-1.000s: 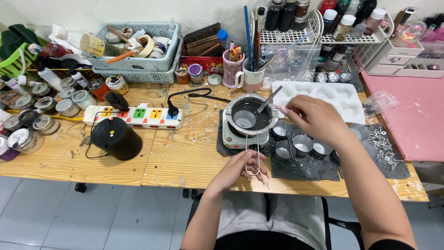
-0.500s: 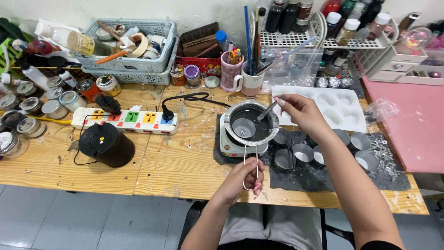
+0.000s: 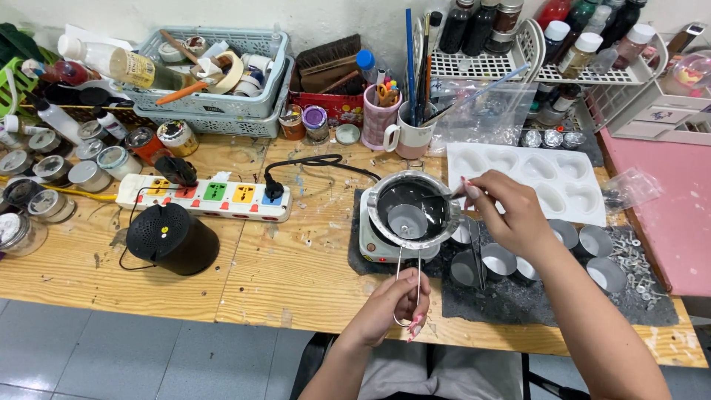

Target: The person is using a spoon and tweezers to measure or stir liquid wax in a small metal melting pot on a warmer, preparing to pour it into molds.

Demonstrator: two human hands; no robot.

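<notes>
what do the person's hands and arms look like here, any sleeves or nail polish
Both forearms are bare, with no sleeves, watch or bracelets in view. The left hand has long nails painted pink, some with paler tips. The right hand has the same long pink nails, clearest on the thumb. No rings can be made out on either hand.

both forearms are bare from the wrist up as far as the view shows, with no sleeves, watch, bracelet or rings to be seen. the left hand [image 3: 392, 300] has long nails painted pale pink with white tips. the right hand [image 3: 511, 215] has the same long nails, pink with light tips, seen on its fingers [image 3: 469, 190]. light grey trousers or shorts cover the lap at the lower edge.
</notes>
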